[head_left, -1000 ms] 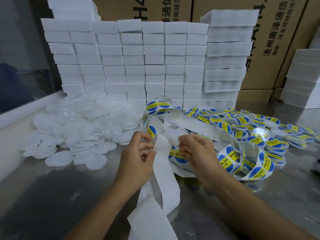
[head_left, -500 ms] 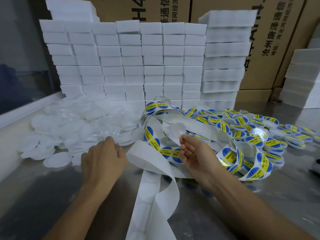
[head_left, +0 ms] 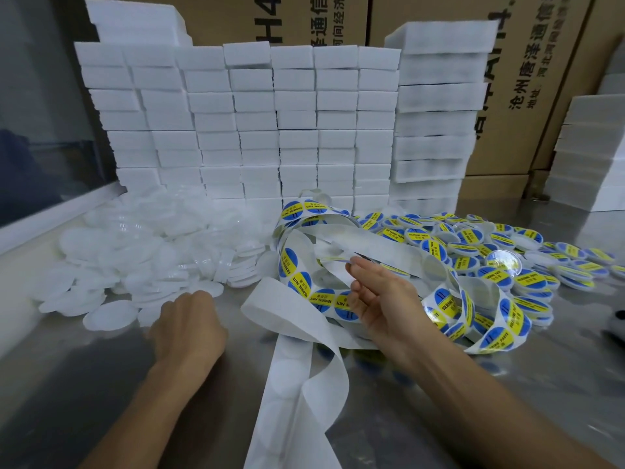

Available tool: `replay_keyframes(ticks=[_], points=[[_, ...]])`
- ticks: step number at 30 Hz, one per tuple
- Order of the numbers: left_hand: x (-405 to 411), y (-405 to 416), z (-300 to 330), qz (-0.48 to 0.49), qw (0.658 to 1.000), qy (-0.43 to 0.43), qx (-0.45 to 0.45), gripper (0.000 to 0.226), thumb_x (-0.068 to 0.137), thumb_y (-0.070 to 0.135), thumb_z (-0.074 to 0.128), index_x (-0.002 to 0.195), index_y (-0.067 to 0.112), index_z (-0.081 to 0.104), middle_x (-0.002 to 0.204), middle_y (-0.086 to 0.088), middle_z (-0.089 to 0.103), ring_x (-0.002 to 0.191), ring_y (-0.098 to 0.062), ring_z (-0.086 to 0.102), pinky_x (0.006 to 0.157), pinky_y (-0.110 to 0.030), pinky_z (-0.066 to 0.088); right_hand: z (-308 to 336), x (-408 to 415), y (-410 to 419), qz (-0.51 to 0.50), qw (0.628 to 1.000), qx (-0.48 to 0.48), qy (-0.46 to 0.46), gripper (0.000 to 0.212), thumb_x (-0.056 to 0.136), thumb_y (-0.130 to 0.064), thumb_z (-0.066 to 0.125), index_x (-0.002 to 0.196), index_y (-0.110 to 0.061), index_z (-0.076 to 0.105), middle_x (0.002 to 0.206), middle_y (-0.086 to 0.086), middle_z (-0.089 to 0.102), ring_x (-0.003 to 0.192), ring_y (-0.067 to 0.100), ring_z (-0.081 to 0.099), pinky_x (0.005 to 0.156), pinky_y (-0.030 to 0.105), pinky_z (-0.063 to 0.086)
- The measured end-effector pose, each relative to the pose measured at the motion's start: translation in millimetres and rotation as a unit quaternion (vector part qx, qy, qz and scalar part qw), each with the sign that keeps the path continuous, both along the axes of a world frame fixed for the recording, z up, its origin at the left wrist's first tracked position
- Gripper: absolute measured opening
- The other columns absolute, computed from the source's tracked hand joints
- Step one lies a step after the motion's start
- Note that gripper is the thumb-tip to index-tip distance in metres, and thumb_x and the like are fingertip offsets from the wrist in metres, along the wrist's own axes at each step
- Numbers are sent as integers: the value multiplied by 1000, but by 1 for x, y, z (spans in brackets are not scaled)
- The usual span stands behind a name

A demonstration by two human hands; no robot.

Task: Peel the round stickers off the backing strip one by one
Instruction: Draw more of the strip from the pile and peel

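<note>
stickers (head_left: 416, 234): "SOLDERING PASTE" | cardboard boxes (head_left: 527, 79): "沧州唐泽通信", "地址"

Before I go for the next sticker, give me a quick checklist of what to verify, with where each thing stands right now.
1. Peeled sticker pinched at the right hand's fingertips: ok, though seen edge-on.
2. Left hand at the white lids pile: ok; whether it holds one, cannot tell.
3. Backing strip held steady: not ok, neither hand holds it.
4. Unpeeled stickers left on the strip: ok.
5. Labelled lids kept apart, to the right: ok.
</note>
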State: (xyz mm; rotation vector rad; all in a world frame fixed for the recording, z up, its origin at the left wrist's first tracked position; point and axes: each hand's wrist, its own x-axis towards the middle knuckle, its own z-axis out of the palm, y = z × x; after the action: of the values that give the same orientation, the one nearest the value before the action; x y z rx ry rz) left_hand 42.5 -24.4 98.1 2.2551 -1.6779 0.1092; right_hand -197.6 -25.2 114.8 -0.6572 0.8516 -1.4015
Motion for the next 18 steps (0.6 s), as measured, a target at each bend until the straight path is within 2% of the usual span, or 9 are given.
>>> replay_keyframes(ticks=[3,6,8,11,13,15,18], points=[[0,-3,-2,-2,999,34,-13,3,83,11,61,85,12,59,84,-2,55,89,-25,56,79,-40,52,0,0,1,-4,1000,4,10,21,88,-1,65,85,-14,81,81,2,73,61,8,62,56,18,55],[-2,-5,-6,-22,997,68,-36,9,85,17,66,80,16,59,92,-4,60,92,-24,56,75,-36,52,0,0,1,-3,1000,0,6,17,88,-3,66,94,-12,80,80,-1,74,60,8,62,55,19,53],[-3,-8,-7,-38,995,77,-47,14,84,25,69,78,14,63,95,-4,61,91,-24,57,73,-35,51,1,1,1,-2,1000,1,10,12,86,-11,72,93,-14,81,81,-3,74,60,7,63,56,19,53],[-3,-11,-9,-50,995,83,-34,15,82,33,70,86,21,61,94,0,59,86,-21,56,69,-30,47,1,2,1,-9,999,-6,36,6,83,-16,76,86,-18,81,78,-3,74,61,6,63,56,18,53],[-1,-11,-10,-51,994,92,-31,17,80,32,71,88,21,59,93,1,61,82,-18,54,66,-28,42,0,2,1,-14,999,-13,48,8,84,-12,74,84,-17,81,75,-2,73,59,5,62,55,17,53],[-2,-9,-8,-50,991,112,-53,20,78,29,73,92,19,61,95,1,62,82,-18,52,67,-28,39,0,2,2,-17,998,-20,55,13,85,-9,72,93,-17,78,74,-2,73,58,5,61,54,17,52],[-6,-6,-2,-50,982,119,-134,26,75,23,75,98,15,65,100,-5,62,90,-27,56,73,-37,46,1,3,3,-22,997,-32,71,20,87,-10,71,104,-20,74,78,-2,73,61,5,60,54,17,51]])
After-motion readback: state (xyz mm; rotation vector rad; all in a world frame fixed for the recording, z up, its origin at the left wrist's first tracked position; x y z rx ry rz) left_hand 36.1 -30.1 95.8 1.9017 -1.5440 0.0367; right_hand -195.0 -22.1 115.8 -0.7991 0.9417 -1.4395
